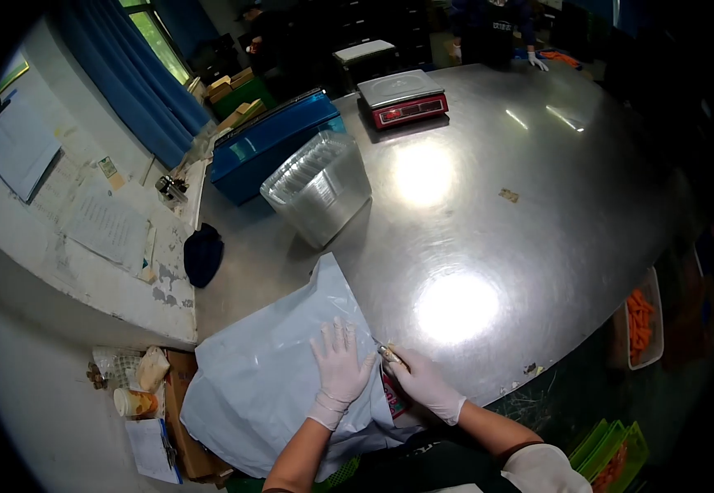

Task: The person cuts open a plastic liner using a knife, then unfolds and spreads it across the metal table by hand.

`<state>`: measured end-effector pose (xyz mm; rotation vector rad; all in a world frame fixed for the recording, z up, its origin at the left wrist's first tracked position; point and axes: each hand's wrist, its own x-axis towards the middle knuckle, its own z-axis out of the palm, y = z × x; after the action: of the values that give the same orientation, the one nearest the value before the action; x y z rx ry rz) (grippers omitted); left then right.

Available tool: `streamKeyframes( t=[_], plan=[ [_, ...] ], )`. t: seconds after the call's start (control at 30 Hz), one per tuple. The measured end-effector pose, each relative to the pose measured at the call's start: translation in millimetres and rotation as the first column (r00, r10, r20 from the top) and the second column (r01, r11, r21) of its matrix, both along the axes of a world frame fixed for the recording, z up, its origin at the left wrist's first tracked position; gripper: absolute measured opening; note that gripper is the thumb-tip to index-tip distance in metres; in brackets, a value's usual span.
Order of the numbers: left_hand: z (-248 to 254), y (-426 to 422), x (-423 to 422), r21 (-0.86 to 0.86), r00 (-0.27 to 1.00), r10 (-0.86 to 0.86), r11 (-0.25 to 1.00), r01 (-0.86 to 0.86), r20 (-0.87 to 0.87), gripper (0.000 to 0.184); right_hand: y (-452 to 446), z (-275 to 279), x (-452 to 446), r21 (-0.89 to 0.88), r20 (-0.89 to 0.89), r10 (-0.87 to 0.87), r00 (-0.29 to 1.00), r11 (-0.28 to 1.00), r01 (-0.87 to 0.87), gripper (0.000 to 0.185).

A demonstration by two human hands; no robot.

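A large pale grey plastic bag point(267, 361) lies over the near left part of the metal table. My left hand point(340, 366), in a white glove, rests flat on the bag with its fingers spread. Just to its right, my right hand point(427, 382), also gloved, is closed around a small metallic tool point(388, 355), whose tip touches the bag's right edge. Below the tool, a red printed patch point(393, 396) shows beside the bag.
The metal table point(521, 246) bears a red scale point(404, 99), stacked clear plastic trays point(320, 185) and a blue bin point(271, 144). A dark cloth point(203, 255) lies at left. Carrots in a tub point(640, 324) stand at right. Two people are at the back.
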<state>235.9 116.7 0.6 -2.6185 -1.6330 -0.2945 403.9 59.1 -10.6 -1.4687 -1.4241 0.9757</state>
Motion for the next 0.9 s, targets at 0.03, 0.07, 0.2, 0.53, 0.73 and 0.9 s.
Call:
streamKeyframes(
  t=[0.03, 0.07, 0.2, 0.53, 0.73, 0.9],
  plan=[
    [-2.6, -0.8, -0.7, -0.016, 1.000, -0.008, 1.000, 0.008, -0.014, 0.074, 0.9, -1.7, -2.7, 0.010, -0.025, -0.007, 1.000, 1.000, 0.008, 0.034],
    [-6.1, -2.4, -1.9, -0.023, 1.000, -0.015, 1.000, 0.015, -0.017, 0.074, 1.3, -2.4, -4.4, 0.002, -0.029, -0.014, 0.999, 1.000, 0.014, 0.034],
    [-3.5, -3.3, -0.8, -0.076, 0.999, 0.024, 0.997, -0.026, -0.025, 0.079, 9.8, 3.5, 5.7, -0.098, -0.109, 0.018, 0.994, 0.995, -0.029, 0.032],
    [-3.8, -11.8, -3.0, -0.088, 1.000, 0.019, 0.996, -0.020, -0.018, 0.080, 4.5, 10.4, 18.0, 0.012, 0.022, 0.018, 1.000, 1.000, -0.018, 0.029],
    [2.4, -23.7, -0.9, -0.127, 0.998, 0.033, 0.991, -0.040, -0.058, 0.082, 28.8, 11.7, -0.3, 0.104, 0.215, -0.047, 0.976, 0.994, 0.025, 0.027],
    [7.2, -42.9, 3.1, -0.153, 0.997, 0.036, 0.987, -0.046, -0.067, 0.081, 42.1, 18.6, -8.6, 0.122, 0.176, -0.103, 0.979, 0.989, 0.082, 0.027]
  ],
)
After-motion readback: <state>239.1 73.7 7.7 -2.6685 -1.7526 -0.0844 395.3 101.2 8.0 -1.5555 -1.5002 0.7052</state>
